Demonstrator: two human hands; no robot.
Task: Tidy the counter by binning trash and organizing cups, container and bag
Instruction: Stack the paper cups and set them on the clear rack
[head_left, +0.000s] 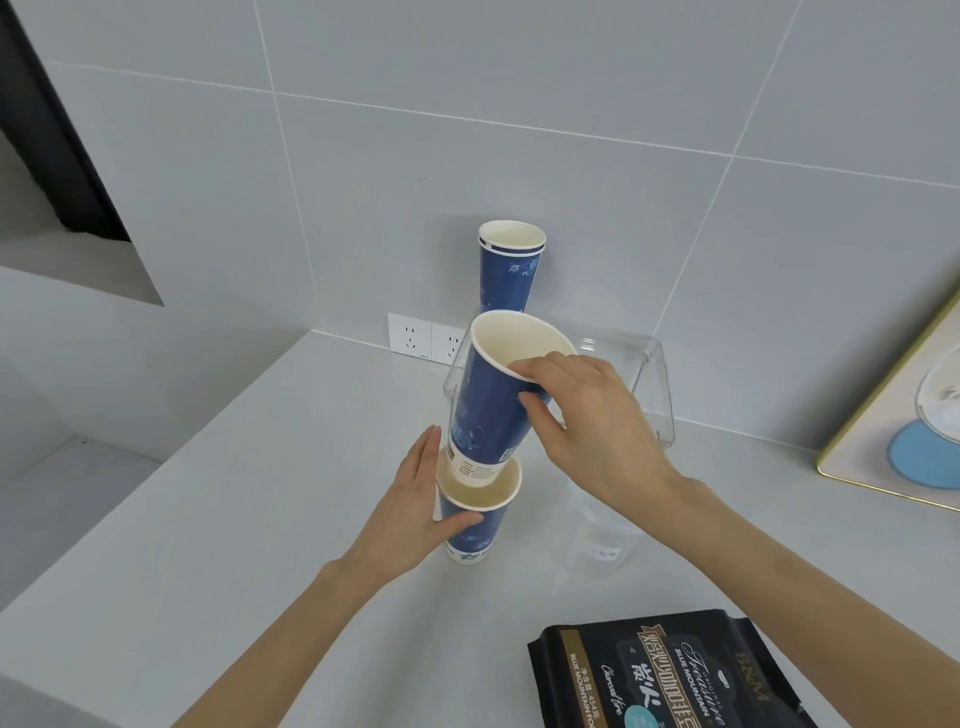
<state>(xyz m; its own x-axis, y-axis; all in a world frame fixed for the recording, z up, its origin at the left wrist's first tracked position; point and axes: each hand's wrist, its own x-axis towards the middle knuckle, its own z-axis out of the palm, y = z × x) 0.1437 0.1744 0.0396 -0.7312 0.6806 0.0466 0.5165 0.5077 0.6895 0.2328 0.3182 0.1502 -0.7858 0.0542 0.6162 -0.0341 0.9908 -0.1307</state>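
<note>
The right hand pinches a tilted tall blue paper cup, sliding it into the short blue paper cup that the left hand holds steady.

We are seeing bright, even, cool light across the frame; source is not showing, appears diffuse from above. Shadows are staying soft and faint: a pale one is lying on the counter under the left hand, another is falling on the tiled wall behind the rear cup. No hard glare; only a mild sheen is showing on the clear container and the black bag. Wide-angle distortion is bending grout lines and the counter edge toward the frame edges. Focus is holding approx. sharp at centre; bag print is reading clearly. The clear plastic cup is looking washed out, low contrast vs. the counter. Dark recess top left is losing detail.
</note>
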